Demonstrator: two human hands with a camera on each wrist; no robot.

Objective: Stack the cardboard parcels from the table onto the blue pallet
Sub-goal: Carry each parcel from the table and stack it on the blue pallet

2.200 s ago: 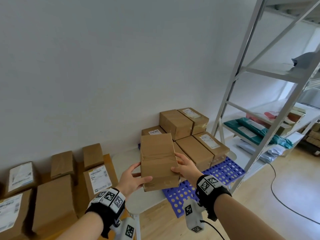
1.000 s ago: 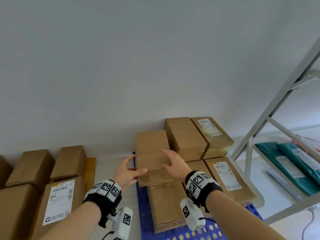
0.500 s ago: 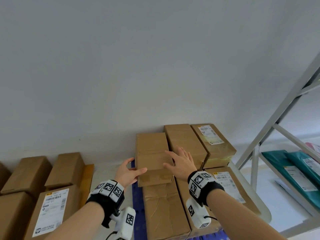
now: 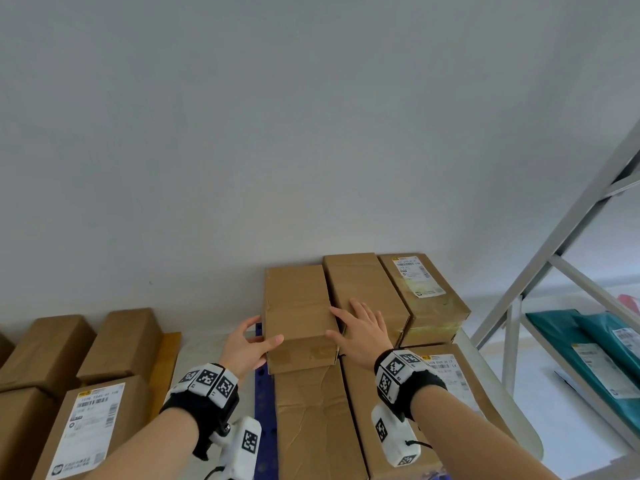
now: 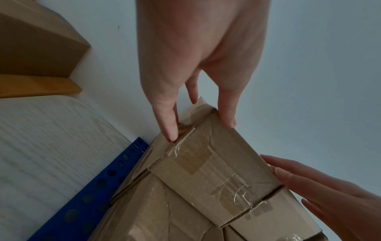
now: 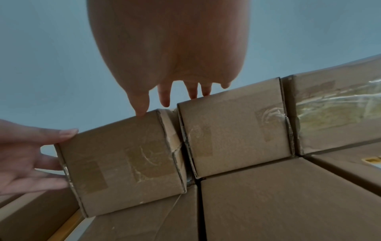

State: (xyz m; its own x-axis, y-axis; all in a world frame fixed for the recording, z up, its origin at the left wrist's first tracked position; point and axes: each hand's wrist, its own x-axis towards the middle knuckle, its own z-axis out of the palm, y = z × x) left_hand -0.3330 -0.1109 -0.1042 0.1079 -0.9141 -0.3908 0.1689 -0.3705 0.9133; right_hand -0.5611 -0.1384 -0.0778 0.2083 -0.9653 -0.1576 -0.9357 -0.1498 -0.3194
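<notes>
The plain cardboard parcel (image 4: 296,306) (image 5: 216,163) (image 6: 123,159) lies on a creased lower parcel (image 4: 311,420) on the blue pallet (image 4: 263,393) (image 5: 86,195), against the wall. My left hand (image 4: 252,344) (image 5: 200,128) (image 6: 41,154) touches its front left corner, thumb on the top and straight fingers along the left side. My right hand (image 4: 360,330) (image 6: 164,97) (image 5: 309,187) lies flat and open over the seam with the neighbouring upper parcel (image 4: 363,292) (image 6: 235,133), its thumb on the placed parcel's right edge.
A labelled parcel (image 4: 422,292) completes the upper row, with more parcels under it. Several parcels (image 4: 114,341) stand on the table (image 4: 207,351) at the left, one labelled (image 4: 86,424). A grey metal rack (image 4: 554,244) with teal mail bags (image 4: 588,348) stands at the right.
Both hands carried the parcel forward and set it down on the lower parcel beside the upper row. My right hand let go and spread flat; my left stayed at the corner.
</notes>
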